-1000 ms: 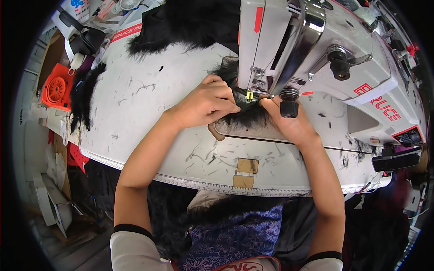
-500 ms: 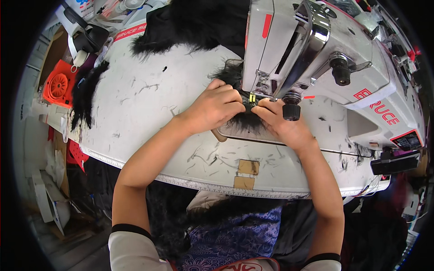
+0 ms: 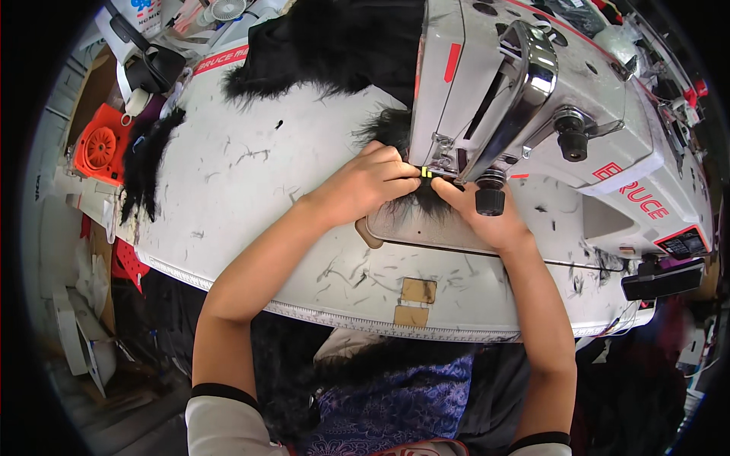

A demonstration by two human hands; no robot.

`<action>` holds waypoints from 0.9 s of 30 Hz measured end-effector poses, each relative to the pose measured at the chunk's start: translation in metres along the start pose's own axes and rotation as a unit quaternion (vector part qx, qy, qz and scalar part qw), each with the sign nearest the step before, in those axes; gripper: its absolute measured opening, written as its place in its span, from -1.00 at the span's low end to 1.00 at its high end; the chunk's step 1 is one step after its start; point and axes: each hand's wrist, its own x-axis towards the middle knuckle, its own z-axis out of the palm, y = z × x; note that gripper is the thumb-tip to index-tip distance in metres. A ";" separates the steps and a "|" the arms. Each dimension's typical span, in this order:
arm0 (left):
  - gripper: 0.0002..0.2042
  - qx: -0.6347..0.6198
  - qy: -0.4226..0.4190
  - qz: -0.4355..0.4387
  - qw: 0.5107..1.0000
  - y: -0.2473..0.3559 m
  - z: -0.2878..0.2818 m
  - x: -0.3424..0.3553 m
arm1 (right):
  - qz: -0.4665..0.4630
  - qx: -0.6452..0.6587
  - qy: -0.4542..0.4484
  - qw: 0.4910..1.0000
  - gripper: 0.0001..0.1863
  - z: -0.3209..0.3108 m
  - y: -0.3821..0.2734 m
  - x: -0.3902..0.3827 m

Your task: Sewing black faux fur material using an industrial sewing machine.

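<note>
My left hand (image 3: 366, 188) has its fingers closed on a black feathery piece (image 3: 413, 203), the fingertips just left of the sewing machine's presser foot (image 3: 426, 172) with its small yellow guide. My right hand (image 3: 493, 224) is on the same piece at the right of the foot, thumb and fingers drawn together near it; the black tensioner knob (image 3: 489, 200) hides part of that hand. The piece lies under the needle area of the white sewing machine (image 3: 439, 83), its long fibres spreading behind and in front of my fingers.
Black fur-trimmed fabric (image 3: 327, 49) lies at the back of the white table (image 3: 213, 213). A black fuzzy strip (image 3: 144, 171) and an orange fan-like device (image 3: 100, 148) sit at the left. Dark and purple-patterned cloth (image 3: 391, 403) hangs below the front edge. A black device (image 3: 660, 280) is at the right.
Both hands have drawn closer to the presser foot, left fingertips moving right and up, right thumb moving inward. The whole view has shifted slightly.
</note>
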 end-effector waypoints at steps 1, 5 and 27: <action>-0.75 0.009 -0.002 -0.003 1.000 -0.001 0.001 0.001 | -0.069 -0.080 0.027 0.994 -0.78 0.002 0.008 -0.001; -0.76 0.037 -0.002 -0.022 0.999 -0.002 0.005 -0.002 | -0.013 -0.094 0.030 0.995 -0.81 0.005 0.004 0.004; -0.71 0.143 -0.033 -0.043 0.988 0.006 0.005 0.004 | -0.202 -0.293 0.106 0.928 -0.59 0.012 0.024 0.000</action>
